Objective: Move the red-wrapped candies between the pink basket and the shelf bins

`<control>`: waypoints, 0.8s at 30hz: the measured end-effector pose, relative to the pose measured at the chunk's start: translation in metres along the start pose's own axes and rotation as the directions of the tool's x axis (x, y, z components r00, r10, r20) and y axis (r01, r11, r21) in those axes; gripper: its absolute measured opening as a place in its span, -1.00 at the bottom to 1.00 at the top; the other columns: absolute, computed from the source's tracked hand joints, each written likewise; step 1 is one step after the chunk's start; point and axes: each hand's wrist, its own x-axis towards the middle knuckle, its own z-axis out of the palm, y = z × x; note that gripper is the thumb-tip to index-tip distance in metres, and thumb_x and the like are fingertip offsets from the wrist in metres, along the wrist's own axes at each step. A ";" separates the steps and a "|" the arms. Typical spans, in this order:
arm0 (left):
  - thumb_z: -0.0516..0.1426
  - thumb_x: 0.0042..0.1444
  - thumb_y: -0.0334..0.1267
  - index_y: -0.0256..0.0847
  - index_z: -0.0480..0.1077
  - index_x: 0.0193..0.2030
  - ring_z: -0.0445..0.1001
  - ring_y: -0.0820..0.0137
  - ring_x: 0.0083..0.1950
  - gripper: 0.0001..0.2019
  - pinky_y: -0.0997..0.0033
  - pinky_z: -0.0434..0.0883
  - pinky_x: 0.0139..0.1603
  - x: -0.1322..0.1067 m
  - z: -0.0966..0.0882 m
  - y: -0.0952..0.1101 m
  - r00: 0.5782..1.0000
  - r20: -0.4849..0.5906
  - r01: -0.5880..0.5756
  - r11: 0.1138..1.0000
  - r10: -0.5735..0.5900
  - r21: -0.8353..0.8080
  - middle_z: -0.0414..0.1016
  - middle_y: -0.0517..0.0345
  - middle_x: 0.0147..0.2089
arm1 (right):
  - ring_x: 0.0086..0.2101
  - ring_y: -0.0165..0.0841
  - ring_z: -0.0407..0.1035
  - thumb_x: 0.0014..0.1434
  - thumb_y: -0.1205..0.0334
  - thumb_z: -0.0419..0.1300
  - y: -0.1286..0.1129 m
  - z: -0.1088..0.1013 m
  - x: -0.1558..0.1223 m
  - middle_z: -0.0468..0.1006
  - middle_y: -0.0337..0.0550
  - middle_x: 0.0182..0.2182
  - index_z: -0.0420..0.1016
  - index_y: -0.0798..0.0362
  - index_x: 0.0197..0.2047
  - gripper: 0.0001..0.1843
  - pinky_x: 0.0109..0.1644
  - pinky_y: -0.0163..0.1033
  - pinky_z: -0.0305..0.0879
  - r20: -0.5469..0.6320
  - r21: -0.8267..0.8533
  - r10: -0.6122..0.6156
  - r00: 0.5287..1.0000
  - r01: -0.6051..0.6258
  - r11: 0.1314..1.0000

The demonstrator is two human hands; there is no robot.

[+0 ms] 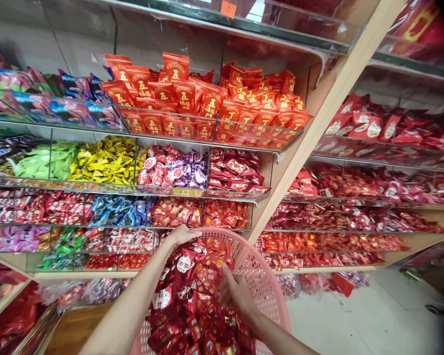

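Note:
A pink perforated plastic basket [274, 286] is heaped with red wrapped candies [192, 301], some with white print and some with orange dots. My left hand [180, 236] is closed on the far rim of the basket, with the fingers partly hidden behind it. Inside the basket, my right hand [237, 293] is over the candies, its fingers curled and its thumb against the dotted packets. What lies within those curled fingers is hidden.
Clear-fronted shelves [170, 192] of sorted candy face me. They hold yellow packets [105, 160], blue packets [116, 211] and large red-orange bags [181, 98]. A wooden post [318, 128] divides the racks. Bagged goods [318, 283] lie on the pale floor [355, 320].

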 end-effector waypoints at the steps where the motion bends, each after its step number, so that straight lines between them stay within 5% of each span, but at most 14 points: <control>1: 0.09 -0.39 0.32 -0.23 0.29 -0.67 0.23 0.45 -0.57 -0.45 0.45 0.07 -0.49 -0.001 0.000 0.000 1.000 0.004 -0.004 1.000 0.004 0.006 0.24 0.24 -0.68 | -0.75 -0.42 0.23 0.03 -0.37 -0.24 -0.003 -0.002 -0.002 0.37 -0.12 -0.76 0.21 0.05 -0.65 -0.34 -0.69 -0.34 0.05 -0.021 0.003 -0.014 1.000 0.014 1.000; 4: 0.08 -0.38 0.32 -0.23 0.28 -0.68 0.24 0.44 -0.57 -0.45 0.45 0.08 -0.49 -0.001 0.000 -0.001 1.000 0.003 0.001 1.000 -0.001 0.018 0.24 0.23 -0.68 | -0.74 -0.41 0.22 0.06 -0.32 -0.20 -0.019 -0.018 0.004 0.35 -0.16 -0.76 0.21 0.05 -0.62 -0.38 -0.65 -0.32 0.07 -0.114 -0.127 -0.230 0.967 0.215 0.968; 7: 0.08 -0.37 0.32 -0.22 0.26 -0.69 0.20 0.46 -0.59 -0.46 0.45 0.08 -0.49 0.000 0.001 -0.002 1.000 0.001 0.000 1.000 0.000 0.019 0.19 0.26 -0.71 | -0.64 -0.43 0.25 0.11 -0.19 -0.08 -0.053 -0.049 0.026 0.39 -0.18 -0.68 0.26 0.07 -0.59 -0.48 -0.53 -0.35 0.09 -0.192 -0.503 -0.573 0.797 0.421 0.754; 9: 0.07 -0.37 0.33 -0.22 0.25 -0.70 0.17 0.48 -0.60 -0.45 0.45 0.07 -0.50 0.001 0.002 -0.002 1.000 0.010 -0.007 1.000 0.007 0.023 0.13 0.28 -0.73 | -0.56 -0.41 0.30 0.14 -0.09 -0.06 -0.082 -0.068 0.047 0.43 -0.17 -0.60 0.33 0.08 -0.51 -0.56 -0.46 -0.35 0.10 -0.206 -0.709 -0.671 0.713 0.364 0.604; 15: 0.08 -0.39 0.34 -0.22 0.25 -0.69 0.17 0.47 -0.60 -0.44 0.45 0.07 -0.50 0.003 0.001 -0.001 0.999 0.032 -0.007 1.000 0.006 0.012 0.10 0.30 -0.74 | -0.23 -0.27 0.40 0.16 0.06 0.01 -0.146 -0.083 0.098 0.48 0.11 -0.27 0.41 0.16 -0.21 -0.66 -0.22 -0.29 0.20 -0.335 -0.901 -0.569 0.751 -0.079 0.427; 24: 0.12 -0.45 0.32 -0.24 0.32 -0.62 0.31 0.38 -0.51 -0.44 0.45 0.10 -0.48 0.003 0.001 0.000 1.000 0.013 0.027 0.999 -0.026 -0.030 0.28 0.22 -0.67 | -0.19 -0.23 0.41 0.16 0.22 0.01 -0.155 -0.080 0.120 0.48 0.25 -0.24 0.46 0.26 -0.17 -0.68 -0.18 -0.28 0.24 -0.383 -0.895 -0.507 0.772 -0.174 0.411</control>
